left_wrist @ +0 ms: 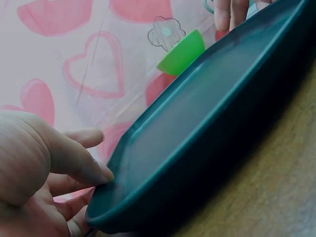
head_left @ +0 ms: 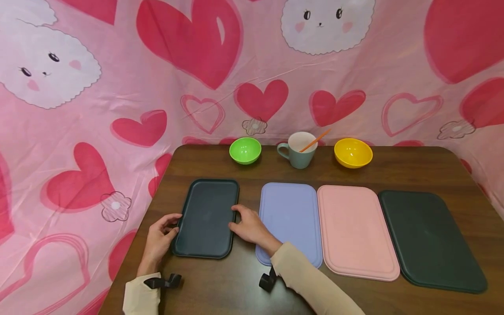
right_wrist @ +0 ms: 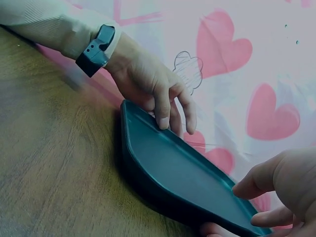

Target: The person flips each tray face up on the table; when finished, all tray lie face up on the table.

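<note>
A dark blue-green rectangular tray (head_left: pixel 204 218) with a raised rim lies at the left of the wooden table. My left hand (head_left: pixel 160 238) grips its left edge; in the left wrist view the thumb (left_wrist: pixel 98 173) presses on the rim while other fingers pass under it. On the opposite edge my right hand (head_left: pixel 250 225) holds the rim between thumb and fingers, its wrist over a lavender board (head_left: pixel 291 214). From the right wrist view, the tray (right_wrist: pixel 177 165) spans between both hands, with a right fingertip (right_wrist: pixel 215 229) below its side.
A pink board (head_left: pixel 356 232) and a dark green board (head_left: pixel 431 240) lie right of the lavender one. Along the back stand a green bowl (head_left: pixel 245 151), a grey-blue mug (head_left: pixel 299 155) with an orange stick (head_left: pixel 316 140), and a yellow bowl (head_left: pixel 353 153). A pink heart-print cloth hangs behind.
</note>
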Demonstrator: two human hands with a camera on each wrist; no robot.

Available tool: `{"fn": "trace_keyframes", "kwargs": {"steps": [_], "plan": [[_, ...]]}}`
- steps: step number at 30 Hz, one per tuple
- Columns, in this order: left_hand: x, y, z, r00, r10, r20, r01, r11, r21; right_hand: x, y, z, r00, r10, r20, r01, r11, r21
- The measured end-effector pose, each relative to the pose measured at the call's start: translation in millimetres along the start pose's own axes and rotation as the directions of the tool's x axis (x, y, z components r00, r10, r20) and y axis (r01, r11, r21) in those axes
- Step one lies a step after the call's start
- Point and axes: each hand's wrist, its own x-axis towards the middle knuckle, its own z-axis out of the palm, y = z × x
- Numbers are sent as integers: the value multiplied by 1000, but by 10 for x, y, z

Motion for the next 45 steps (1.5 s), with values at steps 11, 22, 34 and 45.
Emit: {"fn": "trace_keyframes", "kwargs": {"steps": [11, 22, 34, 45], "plan": [[-5, 39, -15, 1000, -22, -1, 22, 999, 37, -13, -33, -29, 1000, -2, 10, 3, 1000, -17], [-19, 79, -2, 993, -39, -111, 36, 999, -34, -66, -65, -220, 999, 20, 30, -23, 995, 98], [-179, 512, 176, 973, 195, -126, -195, 981, 13, -184, -49, -521, 1000, 6, -2, -5, 987, 163], [-332, 722, 509, 908, 418, 0, -415, 902, 121, -269, 77, -752, 997, 36, -68, -26, 990, 140]]}}
